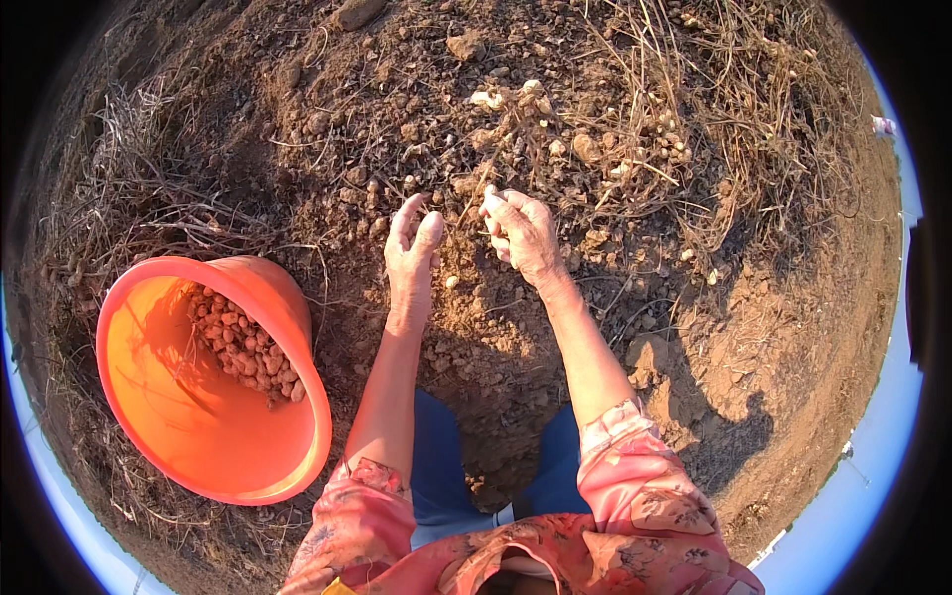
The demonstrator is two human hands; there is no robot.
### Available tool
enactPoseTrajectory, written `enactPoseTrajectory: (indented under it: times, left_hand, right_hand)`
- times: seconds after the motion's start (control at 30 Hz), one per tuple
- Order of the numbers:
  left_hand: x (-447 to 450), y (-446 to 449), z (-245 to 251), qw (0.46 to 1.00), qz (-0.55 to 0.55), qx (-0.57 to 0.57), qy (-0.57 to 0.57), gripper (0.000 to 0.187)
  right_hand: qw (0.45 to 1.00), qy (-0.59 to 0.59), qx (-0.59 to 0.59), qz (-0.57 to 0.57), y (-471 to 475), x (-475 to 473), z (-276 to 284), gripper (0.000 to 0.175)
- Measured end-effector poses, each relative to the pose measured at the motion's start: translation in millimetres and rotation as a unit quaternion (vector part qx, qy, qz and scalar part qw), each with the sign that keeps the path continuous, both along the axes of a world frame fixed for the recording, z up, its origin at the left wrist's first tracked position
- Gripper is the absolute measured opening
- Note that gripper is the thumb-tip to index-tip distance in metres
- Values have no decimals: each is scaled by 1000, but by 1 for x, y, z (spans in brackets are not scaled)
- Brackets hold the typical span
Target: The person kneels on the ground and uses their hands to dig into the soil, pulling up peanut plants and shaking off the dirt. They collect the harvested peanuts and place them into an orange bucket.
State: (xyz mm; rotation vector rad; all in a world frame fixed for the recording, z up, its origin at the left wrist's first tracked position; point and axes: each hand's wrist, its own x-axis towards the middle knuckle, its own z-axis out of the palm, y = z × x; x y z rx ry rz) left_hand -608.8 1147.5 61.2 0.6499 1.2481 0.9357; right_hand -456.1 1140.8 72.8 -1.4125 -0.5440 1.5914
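My left hand (pixel 413 238) is above the soil with thumb and fingers apart; whether something small lies in its palm is hidden. To its right, my right hand (pixel 520 227) has its fingers curled and thumb against the forefinger, pinching what looks like a dry peanut plant's stem. Pale peanut pods (pixel 489 99) lie on the ground beyond the hands, among dried plants. A loose pale pod (pixel 451 282) rests on the soil between my forearms. At the left, an orange plastic bucket (pixel 321 416) leans with its mouth towards me, holding a heap of peanuts (pixel 245 349).
Dried peanut vines (pixel 773 134) with pods cover the ground at the upper right. More dry stalks (pixel 141 149) lie at the left, behind the bucket. Clods of earth (pixel 466 46) are scattered ahead, and larger lumps (pixel 658 372) are by my right forearm.
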Motion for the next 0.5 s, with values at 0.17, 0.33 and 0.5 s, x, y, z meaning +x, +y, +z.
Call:
enactPoseTrajectory:
  times: [0.17,0.33,0.5]
  left_hand:
    - [44,29,53,899,-85,231,361,84]
    - [72,24,94,909,-130,192,347,50]
    - [34,-34,95,992,-84,74,64,12]
  right_hand:
    - [923,-348,85,138,-12,12,30,28]
    - [890,-365,166,215,-44,0,60,30]
    - [974,130,78,166,-113,5,76,29]
